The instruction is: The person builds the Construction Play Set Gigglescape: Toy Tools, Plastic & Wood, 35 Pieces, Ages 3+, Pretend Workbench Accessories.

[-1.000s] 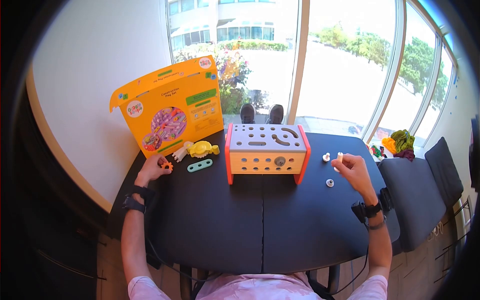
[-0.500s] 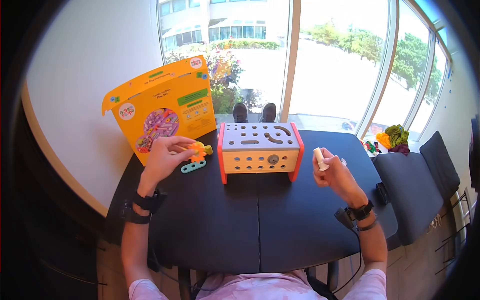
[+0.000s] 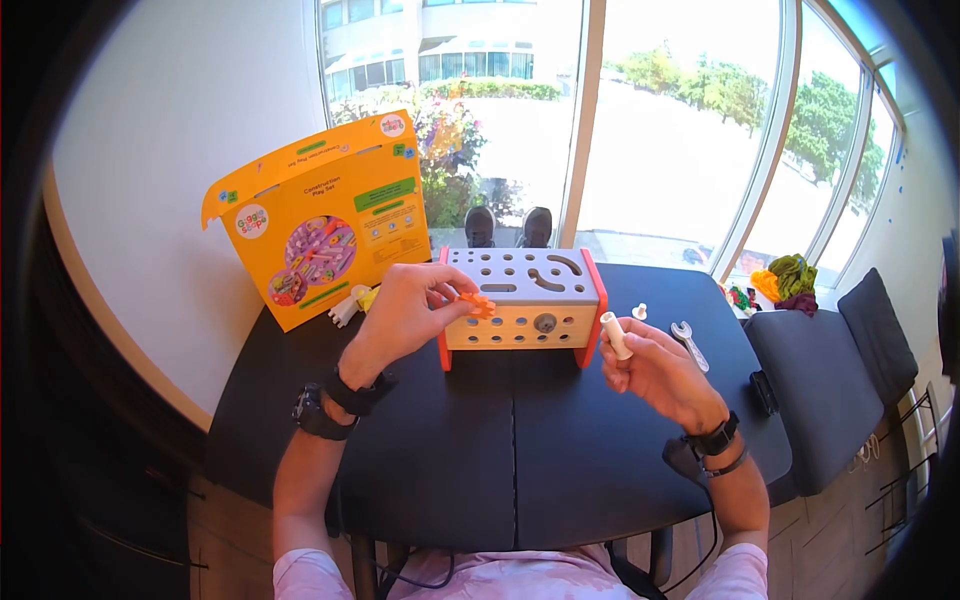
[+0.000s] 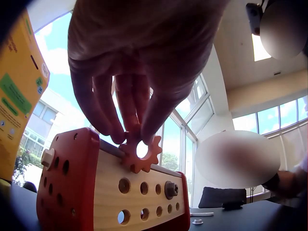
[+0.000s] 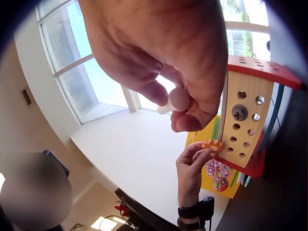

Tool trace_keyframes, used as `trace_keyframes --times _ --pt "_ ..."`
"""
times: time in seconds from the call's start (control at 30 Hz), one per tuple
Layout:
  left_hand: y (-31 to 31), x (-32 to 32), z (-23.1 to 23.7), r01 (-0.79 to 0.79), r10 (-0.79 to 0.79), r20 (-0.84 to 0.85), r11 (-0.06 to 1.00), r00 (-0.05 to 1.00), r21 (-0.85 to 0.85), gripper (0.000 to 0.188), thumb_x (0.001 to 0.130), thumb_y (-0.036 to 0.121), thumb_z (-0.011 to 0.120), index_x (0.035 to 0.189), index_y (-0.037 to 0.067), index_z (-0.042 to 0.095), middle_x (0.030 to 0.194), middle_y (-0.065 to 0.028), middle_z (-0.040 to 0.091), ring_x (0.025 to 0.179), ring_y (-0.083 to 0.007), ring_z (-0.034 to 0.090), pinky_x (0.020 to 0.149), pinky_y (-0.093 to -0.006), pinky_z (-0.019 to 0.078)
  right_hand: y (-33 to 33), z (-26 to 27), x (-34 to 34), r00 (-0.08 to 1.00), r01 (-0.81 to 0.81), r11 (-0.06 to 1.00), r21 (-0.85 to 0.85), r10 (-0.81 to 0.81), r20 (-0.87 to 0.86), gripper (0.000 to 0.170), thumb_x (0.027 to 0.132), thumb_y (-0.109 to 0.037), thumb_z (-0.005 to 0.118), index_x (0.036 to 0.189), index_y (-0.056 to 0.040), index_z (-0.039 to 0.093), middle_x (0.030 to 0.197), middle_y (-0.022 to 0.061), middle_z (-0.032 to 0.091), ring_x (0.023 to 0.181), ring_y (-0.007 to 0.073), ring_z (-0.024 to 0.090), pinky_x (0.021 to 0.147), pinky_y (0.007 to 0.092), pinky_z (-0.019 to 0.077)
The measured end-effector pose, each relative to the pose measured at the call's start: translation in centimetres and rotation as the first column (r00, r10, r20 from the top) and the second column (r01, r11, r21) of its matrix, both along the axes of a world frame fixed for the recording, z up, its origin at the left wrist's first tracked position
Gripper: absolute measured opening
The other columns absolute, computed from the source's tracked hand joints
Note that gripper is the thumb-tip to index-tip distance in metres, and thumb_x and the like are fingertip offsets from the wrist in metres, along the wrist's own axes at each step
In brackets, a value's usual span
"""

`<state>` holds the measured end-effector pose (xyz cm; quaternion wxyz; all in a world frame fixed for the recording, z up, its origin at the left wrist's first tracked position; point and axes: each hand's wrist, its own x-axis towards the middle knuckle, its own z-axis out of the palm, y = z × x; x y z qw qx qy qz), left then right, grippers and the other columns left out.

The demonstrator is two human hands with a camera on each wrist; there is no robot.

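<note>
My left hand (image 3: pixel 402 312) pinches an orange gear (image 3: pixel 478 305) in front of the upper left of the wooden toy bench (image 3: pixel 515 335). In the left wrist view the gear (image 4: pixel 140 153) hangs upright from the fingertips before the bench's holed side (image 4: pixel 139 202); whether they touch I cannot tell. My right hand (image 3: pixel 660 375) grips a cream, flanged peg (image 3: pixel 615 335) right of the bench. The right wrist view shows this peg (image 5: pixel 175 100) between thumb and fingers, partly hidden by them. A grey screw head (image 3: pixel 545 323) sits in the bench's front.
A yellow box (image 3: pixel 330 220) stands at the back left, with a white piece (image 3: pixel 345 308) at its foot. On the black table (image 3: pixel 430 450) lie a small white screw (image 3: pixel 640 312) and a grey wrench (image 3: pixel 689 346) at the right. A grey chair (image 3: pixel 830 390) is beside the table.
My left hand has lifted the orange gear off the left side and brought it right to the bench. My right hand has moved left with the peg, uncovering the wrench.
</note>
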<state>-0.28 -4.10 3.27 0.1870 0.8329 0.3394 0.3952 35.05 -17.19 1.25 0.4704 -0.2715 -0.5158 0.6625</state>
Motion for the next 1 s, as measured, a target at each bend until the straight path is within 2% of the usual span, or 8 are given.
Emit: trace_keyframes --times 0.27,0.33,0.43,0.57,0.63,0.77,0.87,1.0 --pt "0.1 0.7 -0.5 0.067 -0.063 -0.046 0.993 0.997 0.094 0.019 0.092 0.009 0.087 0.109 0.002 0.083 0.094 -0.0102 0.083 0.09 -0.0156 0.08 0.078 -0.0296 0.0579 -0.6 0.1 -1.4 0.999 -0.025 0.999 0.038 0.023 0.048 0.026 0.116 -0.015 0.061 0.14 -0.0053 0.058 0.127 0.0074 0.065 0.11 0.0158 0.067 0.097 0.0321 0.0551" --pt "0.1 0.8 -0.6 0.058 -0.055 -0.036 0.995 0.998 0.078 0.018 0.091 0.01 0.085 0.107 0.002 0.082 0.093 -0.013 0.082 0.091 -0.0206 0.08 0.082 -0.0319 0.0605 -0.4 -0.2 -1.8 0.996 0.005 0.996 0.093 -0.013 0.091 0.026 0.115 -0.014 0.062 0.14 -0.0051 0.057 0.127 0.008 0.067 0.112 0.0163 0.07 0.099 0.0329 0.0561" --pt "0.2 0.8 -1.0 0.049 -0.047 -0.038 0.997 0.998 0.062 0.018 0.091 0.011 0.085 0.106 0.002 0.082 0.092 -0.0148 0.082 0.091 -0.0239 0.081 0.084 -0.0334 0.0623 -0.9 0.6 -2.9 0.959 0.091 0.973 0.212 -0.143 0.245 0.025 0.114 -0.01 0.063 0.138 -0.0046 0.057 0.12 0.0083 0.072 0.103 0.0159 0.074 0.093 0.032 0.06" --pt "0.5 1.1 -1.4 0.038 -0.033 -0.055 0.996 0.998 0.085 0.019 0.09 0.011 0.088 0.106 0.003 0.083 0.095 -0.0106 0.081 0.092 -0.022 0.078 0.081 -0.0326 0.0588 -0.2 -0.6 -3.3 0.914 0.094 0.953 0.289 -0.198 0.356 0.027 0.111 -0.011 0.07 0.137 -0.0012 0.069 0.102 0.0071 0.078 0.086 0.0132 0.076 0.08 0.029 0.0636" --pt "0.7 1.2 -1.8 0.041 -0.03 -0.081 0.99 0.996 0.138 0.017 0.088 0.012 0.088 0.103 0.005 0.082 0.104 -0.0093 0.08 0.102 -0.0248 0.074 0.089 -0.0355 0.0575 0.0 -1.0 -3.8 0.865 0.108 0.939 0.325 -0.25 0.434 0.028 0.109 -0.011 0.074 0.134 -0.0011 0.076 0.096 0.0061 0.079 0.08 0.0116 0.076 0.077 0.0278 0.0645" --pt "0.8 1.6 -2.2 0.02 0.01 -0.128 0.974 0.992 0.227 0.016 0.085 0.016 0.091 0.098 0.01 0.082 0.124 -0.0065 0.076 0.122 -0.0297 0.067 0.107 -0.0421 0.0496 0.8 -2.0 -5.1 0.853 0.113 0.931 0.346 -0.269 0.447 0.029 0.106 -0.012 0.077 0.133 -0.0009 0.079 0.098 0.0052 0.081 0.085 0.0086 0.076 0.079 0.0255 0.0631" --pt "0.7 1.9 -2.9 -0.021 0.056 -0.123 0.965 0.991 0.262 0.017 0.084 0.019 0.092 0.097 0.013 0.083 0.133 -0.0062 0.073 0.127 -0.0303 0.064 0.113 -0.045 0.043 1.6 -2.5 -6.3 0.849 0.046 0.908 0.417 -0.255 0.462 0.031 0.107 -0.011 0.076 0.136 0.0003 0.077 0.1 0.0047 0.082 0.089 0.0076 0.077 0.08 0.0242 0.0614" --pt "1.2 1.9 -3.5 0.009 0.023 -0.12 0.965 0.993 0.261 0.016 0.084 0.02 0.093 0.096 0.015 0.084 0.132 -0.0063 0.074 0.125 -0.0307 0.065 0.114 -0.0462 0.0416 2.5 -3.1 -7.9 0.825 0.019 0.872 0.489 -0.29 0.484 0.031 0.108 -0.01 0.073 0.137 0.0 0.074 0.098 0.0055 0.081 0.089 0.0083 0.076 0.081 0.0249 0.0608"
